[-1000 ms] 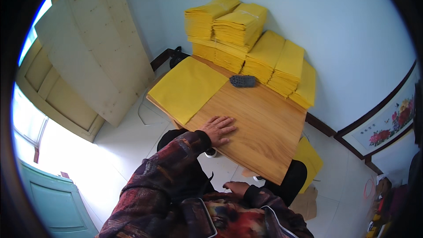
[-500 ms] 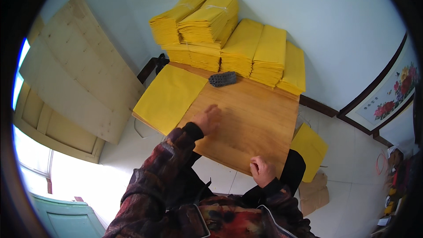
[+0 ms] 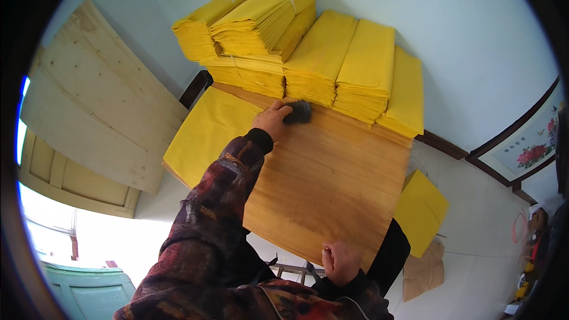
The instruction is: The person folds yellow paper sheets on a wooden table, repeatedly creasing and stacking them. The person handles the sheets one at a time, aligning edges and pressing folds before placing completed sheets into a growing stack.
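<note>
My left hand (image 3: pixel 270 121) reaches across the wooden table (image 3: pixel 332 172) and closes its fingers on the left end of a dark grey textured block (image 3: pixel 298 112). The block lies in front of the stacks of yellow paper. A flat yellow paper sheet (image 3: pixel 207 133) covers the table's left side, beside my left wrist. My right hand (image 3: pixel 342 264) is curled into a loose fist at the table's front edge, with nothing visible in it.
Several stacks of folded yellow paper (image 3: pixel 314 47) line the table's back against the wall. A plywood board (image 3: pixel 98 95) leans at the left. On the right floor are another yellow sheet (image 3: pixel 422 213) and brown paper (image 3: pixel 423 272). A framed flower picture (image 3: pixel 521 142) stands against the right wall.
My left hand has moved forward from the table's middle and taken hold of the grey block. My right fist has shifted slightly back toward me. The view has shifted a little.
</note>
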A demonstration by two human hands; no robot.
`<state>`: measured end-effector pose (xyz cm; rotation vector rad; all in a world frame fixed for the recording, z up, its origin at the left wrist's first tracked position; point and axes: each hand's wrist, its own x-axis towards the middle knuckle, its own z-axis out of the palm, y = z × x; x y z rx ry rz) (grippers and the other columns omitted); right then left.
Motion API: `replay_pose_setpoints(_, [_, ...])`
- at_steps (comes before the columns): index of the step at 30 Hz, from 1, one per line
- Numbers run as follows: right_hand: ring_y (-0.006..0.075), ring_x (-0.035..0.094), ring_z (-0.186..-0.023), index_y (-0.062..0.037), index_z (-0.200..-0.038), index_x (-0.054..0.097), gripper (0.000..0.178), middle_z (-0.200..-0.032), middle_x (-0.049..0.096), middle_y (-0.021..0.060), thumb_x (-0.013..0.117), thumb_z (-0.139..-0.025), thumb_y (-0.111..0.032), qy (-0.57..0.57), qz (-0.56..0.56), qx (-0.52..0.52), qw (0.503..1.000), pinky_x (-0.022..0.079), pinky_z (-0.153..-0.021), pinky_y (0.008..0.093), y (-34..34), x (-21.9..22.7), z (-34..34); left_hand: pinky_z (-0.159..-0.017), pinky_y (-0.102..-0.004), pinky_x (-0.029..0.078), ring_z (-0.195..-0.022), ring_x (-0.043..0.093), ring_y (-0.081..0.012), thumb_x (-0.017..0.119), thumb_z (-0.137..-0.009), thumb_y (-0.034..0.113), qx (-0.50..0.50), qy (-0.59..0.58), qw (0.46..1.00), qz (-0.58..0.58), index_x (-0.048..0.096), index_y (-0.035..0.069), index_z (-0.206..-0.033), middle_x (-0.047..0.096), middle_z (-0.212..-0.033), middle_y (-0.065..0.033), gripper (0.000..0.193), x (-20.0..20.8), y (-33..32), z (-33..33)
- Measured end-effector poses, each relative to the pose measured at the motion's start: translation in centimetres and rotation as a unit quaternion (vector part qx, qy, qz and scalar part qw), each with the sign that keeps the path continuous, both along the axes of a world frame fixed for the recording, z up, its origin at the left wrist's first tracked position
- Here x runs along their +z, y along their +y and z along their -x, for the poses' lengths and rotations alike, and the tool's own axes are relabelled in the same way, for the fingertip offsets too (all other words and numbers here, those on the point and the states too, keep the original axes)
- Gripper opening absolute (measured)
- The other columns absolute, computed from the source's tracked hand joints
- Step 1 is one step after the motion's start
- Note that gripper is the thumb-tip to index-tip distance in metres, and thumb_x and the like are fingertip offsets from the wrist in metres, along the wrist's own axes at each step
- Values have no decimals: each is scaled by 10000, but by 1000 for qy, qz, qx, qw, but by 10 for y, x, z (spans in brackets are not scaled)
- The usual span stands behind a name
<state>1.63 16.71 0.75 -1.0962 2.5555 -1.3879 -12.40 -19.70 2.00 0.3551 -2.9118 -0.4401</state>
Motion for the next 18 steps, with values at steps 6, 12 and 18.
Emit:
replay_pose_setpoints(6, [296, 615, -633, -88, -866, 627, 108, -743, 624, 96, 662, -764, -89, -19, -18, -4, 1000, 484, -532, 385, 0, 3, 0, -894, -397, 470, -1075, 559, -327, 505, -780, -13, -60, 98, 993, 33, 621, 133, -1050, 570, -1201, -70, 328, -9, -13, 10])
replay_pose_setpoints(12, [308, 613, -637, -83, -880, 629, 104, -743, 618, 111, 650, -778, -84, -10, -31, 1, 999, 486, -543, 390, 1, 2, -1, -940, -405, 435, -1128, 529, -308, 506, -809, 22, -15, 48, 998, 32, 610, 188, -1123, 530, -1270, -42, 371, -4, -3, 13])
replay_pose_setpoints(18, [322, 618, -666, -73, -887, 628, 74, -767, 619, 140, 624, -813, -74, -15, -23, -14, 1000, 486, -567, 390, 0, 0, -4, -943, -452, 413, -1144, 519, -295, 608, -787, 133, -38, 85, 996, -4, 520, 173, -1278, 466, -1358, -56, 500, 21, 21, -49])
